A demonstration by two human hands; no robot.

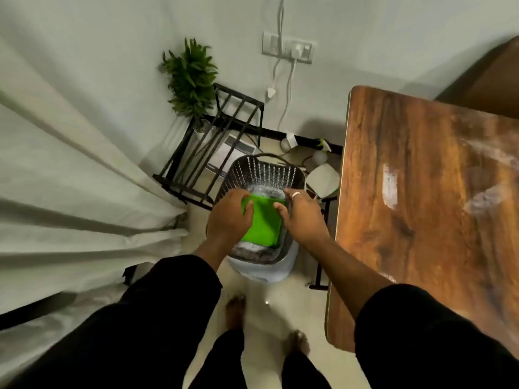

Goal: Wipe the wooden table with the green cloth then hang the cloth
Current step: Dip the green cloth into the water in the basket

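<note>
- While both hands work over the slatted basket (266,171), the green cloth (262,221) is stretched flat between them, above the basket's opening.
- Left hand (229,217): grip closed on the cloth's left edge, fingers curled over the top corner.
- Right hand (302,216): grip closed on the cloth's right edge, thumb on top; ring (296,195) on one finger.
- Cloth looks folded into a rectangle, tilted down toward the person.
- Basket is dark, stands on the floor on a pale blue base (262,269), with something greyish inside, too blurred to tell.
- Wooden bench (421,206) is just right of the basket, top bare, with whitish streaks (391,185) on its surface.
- Black metal rack (207,147) sits behind the basket, potted plant (191,77) on it by the wall.
- White curtain (70,169) on the left; wall socket (288,49) with cables above.
- Bare feet (236,310) on pale floor tiles below.
</note>
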